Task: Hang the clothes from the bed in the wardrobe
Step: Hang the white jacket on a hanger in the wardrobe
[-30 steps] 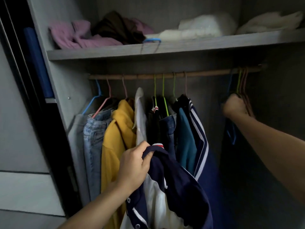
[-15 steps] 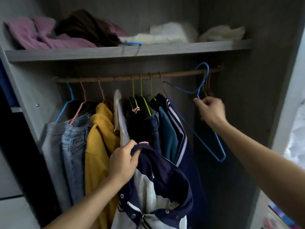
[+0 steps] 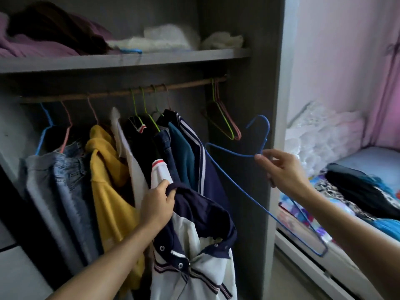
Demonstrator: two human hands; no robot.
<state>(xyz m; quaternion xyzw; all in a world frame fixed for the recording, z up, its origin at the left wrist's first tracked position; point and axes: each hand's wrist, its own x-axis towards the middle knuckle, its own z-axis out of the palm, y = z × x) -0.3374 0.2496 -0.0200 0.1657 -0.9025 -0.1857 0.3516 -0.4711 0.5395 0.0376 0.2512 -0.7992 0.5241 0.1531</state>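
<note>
Wardrobe [image 3: 249, 105] rail [image 3: 108, 95] sits above both hands. Navy-white jacket [image 3: 194, 245] hangs bunched, collar gripped by left hand [image 3: 157, 204]. Blue hanger [image 3: 265, 140], neck pinched by right hand [image 3: 283, 169], is just right of jacket, long axis sloping down-right toward bed [image 3: 368, 161].

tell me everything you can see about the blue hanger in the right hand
The blue hanger is thin wire, seemingly coated, with an open hook, a twisted neck and a triangular frame. It is bare, off the wooden rail, and held in the air, tilted: hook up, one corner pointing left, the other low to the right. The right hand pinches it just below the neck; nothing else visibly touches it.
</note>
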